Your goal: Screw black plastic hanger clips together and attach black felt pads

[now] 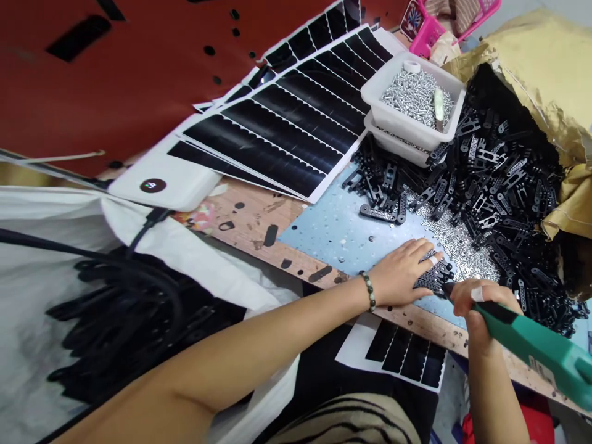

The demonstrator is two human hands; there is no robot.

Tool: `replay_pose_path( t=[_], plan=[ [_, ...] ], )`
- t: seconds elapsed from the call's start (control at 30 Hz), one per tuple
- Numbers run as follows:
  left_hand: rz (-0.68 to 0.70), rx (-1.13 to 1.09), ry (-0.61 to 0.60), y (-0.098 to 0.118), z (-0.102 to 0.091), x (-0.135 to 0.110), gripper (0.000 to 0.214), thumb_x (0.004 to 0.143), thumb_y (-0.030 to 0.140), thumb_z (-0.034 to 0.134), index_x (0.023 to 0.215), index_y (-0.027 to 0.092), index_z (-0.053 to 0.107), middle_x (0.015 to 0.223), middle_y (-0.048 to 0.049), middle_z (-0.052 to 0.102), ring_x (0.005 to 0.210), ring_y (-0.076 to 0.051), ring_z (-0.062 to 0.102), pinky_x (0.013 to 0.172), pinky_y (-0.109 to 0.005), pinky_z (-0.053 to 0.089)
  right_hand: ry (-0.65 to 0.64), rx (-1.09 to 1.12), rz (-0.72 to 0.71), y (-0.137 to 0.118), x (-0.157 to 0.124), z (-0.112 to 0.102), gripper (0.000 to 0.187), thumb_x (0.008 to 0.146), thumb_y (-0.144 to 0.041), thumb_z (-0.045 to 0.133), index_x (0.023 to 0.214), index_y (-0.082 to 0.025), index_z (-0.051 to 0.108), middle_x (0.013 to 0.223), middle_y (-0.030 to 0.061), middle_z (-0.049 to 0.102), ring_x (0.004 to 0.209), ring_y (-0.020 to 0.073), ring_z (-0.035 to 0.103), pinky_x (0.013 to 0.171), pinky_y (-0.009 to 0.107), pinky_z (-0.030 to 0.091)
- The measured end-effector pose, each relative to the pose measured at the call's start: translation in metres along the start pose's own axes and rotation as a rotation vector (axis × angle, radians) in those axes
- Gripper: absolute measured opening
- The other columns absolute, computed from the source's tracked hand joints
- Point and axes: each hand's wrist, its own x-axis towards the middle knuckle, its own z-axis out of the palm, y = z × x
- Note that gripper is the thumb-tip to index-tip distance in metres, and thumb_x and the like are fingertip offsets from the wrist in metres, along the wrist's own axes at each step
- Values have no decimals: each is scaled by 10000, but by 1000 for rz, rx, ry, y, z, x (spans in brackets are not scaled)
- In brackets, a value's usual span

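My left hand (401,271) lies flat with its fingers stretched out, pressing down a small stack of black plastic strips (432,279) on the pale blue perforated board (333,228). A bead bracelet sits on that wrist. My right hand (478,305) is wrapped round a green electric screwdriver (541,348), whose dark tip touches the near edge of the strips. A white bandage is on a finger of each hand.
A heap of black plastic parts (509,179) and small silver screws (457,240) lies right of the board. Two stacked white trays (407,120) hold screws. Sheets of black stickers (296,117) lie at the back. A white bag of black parts (115,308) sits at left.
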Motion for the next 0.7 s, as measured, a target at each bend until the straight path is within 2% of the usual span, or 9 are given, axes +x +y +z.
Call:
replay_pose_path(
  t=[0.2, 0.3, 0.43, 0.53, 0.7],
  plan=[
    [5, 21, 1, -1, 1, 0, 746, 785, 520, 620, 1380, 153, 359, 1381, -157, 399, 1333, -323, 293, 1123, -455, 232, 139, 70, 64, 13, 6, 2, 89, 844, -265, 538, 909, -250, 479, 510, -104, 471, 377, 97, 455, 473, 274, 456],
    [3, 33, 11, -1, 2, 1, 742, 782, 519, 623, 1378, 163, 360, 1376, -150, 407, 1330, -318, 298, 1120, -455, 237, 179, 63, 33, 4, 8, 0, 104, 840, -252, 540, 933, -245, 493, 527, -100, 487, 396, 101, 475, 489, 283, 463],
    [11, 54, 15, 0, 1, 1, 721, 805, 515, 598, 1385, 170, 343, 1388, -149, 398, 1333, -312, 293, 1120, -451, 233, 295, 99, -32, -17, 4, -8, 107, 827, -235, 544, 931, -227, 523, 543, -84, 470, 405, 101, 463, 465, 275, 441],
    [11, 62, -4, 0, 0, 2, 705, 817, 511, 582, 1384, 166, 345, 1387, -153, 394, 1332, -313, 293, 1120, -453, 230, 280, 98, 9, -22, -2, -11, 94, 825, -241, 539, 916, -227, 519, 545, -81, 470, 403, 104, 462, 467, 282, 440],
    [13, 53, -7, -1, 1, 2, 715, 816, 518, 576, 1391, 174, 326, 1393, -138, 391, 1338, -306, 284, 1124, -448, 221, 243, 50, 40, -11, -6, -8, 93, 845, -286, 522, 911, -238, 477, 517, -99, 455, 371, 100, 453, 459, 283, 440]
  ],
)
